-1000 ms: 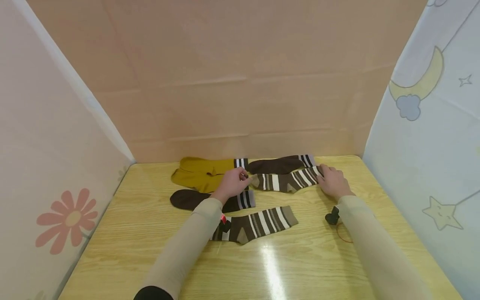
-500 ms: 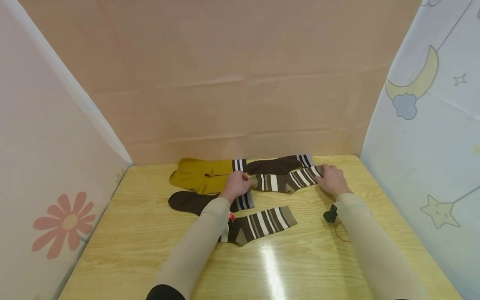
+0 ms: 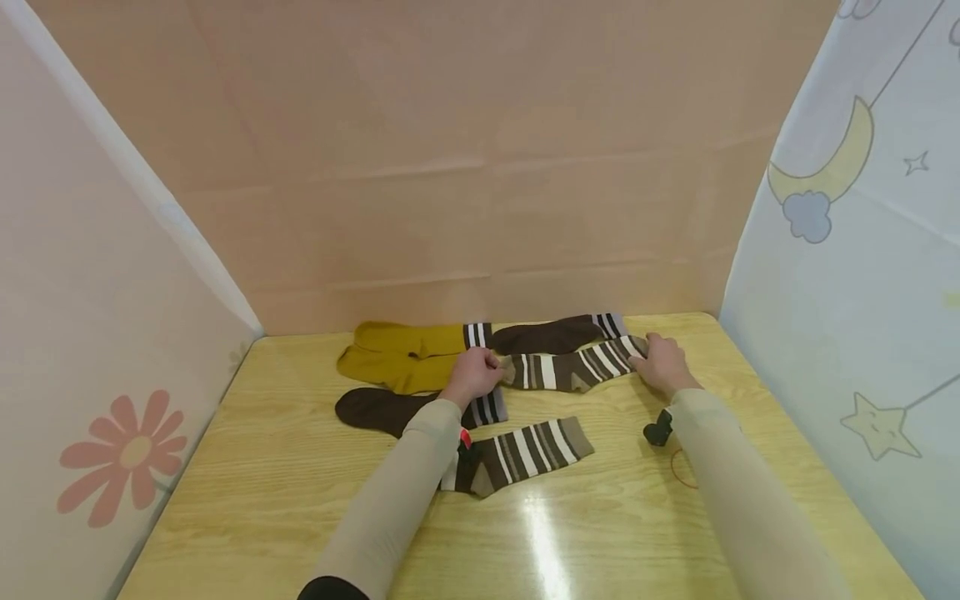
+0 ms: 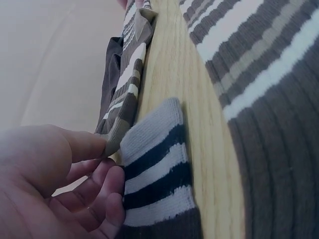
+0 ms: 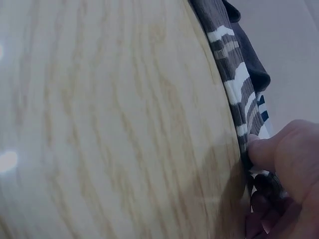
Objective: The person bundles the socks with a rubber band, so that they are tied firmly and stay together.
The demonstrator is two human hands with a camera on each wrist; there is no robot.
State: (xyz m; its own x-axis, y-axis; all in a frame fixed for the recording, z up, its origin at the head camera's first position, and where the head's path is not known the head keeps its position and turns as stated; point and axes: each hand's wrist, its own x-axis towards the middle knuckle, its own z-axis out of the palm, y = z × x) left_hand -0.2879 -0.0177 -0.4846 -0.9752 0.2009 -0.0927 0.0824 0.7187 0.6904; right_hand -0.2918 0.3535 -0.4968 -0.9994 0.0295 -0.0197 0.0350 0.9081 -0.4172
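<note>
A brown sock with white and tan stripes lies stretched sideways between both hands. My left hand pinches its tan toe between thumb and fingertips, which the left wrist view shows close up. At the cuff end, my right hand grips the sock, its thumb on top in the right wrist view. Just behind lies a dark brown sock with a black-and-grey striped cuff. A matching dark sock lies partly under my left forearm. Nearer the front, a second striped sock is partly covered by the left sleeve.
Two mustard socks with black-and-white cuffs lie at the back left, beside my left hand. The wooden table meets a tan backdrop behind the socks. Printed cloth walls stand on both sides. A thin red-orange loop shows by the right sleeve.
My left hand has moved slightly right and down, and its fingers now pinch the striped sock's toe. The right hand keeps its place at the cuff.
</note>
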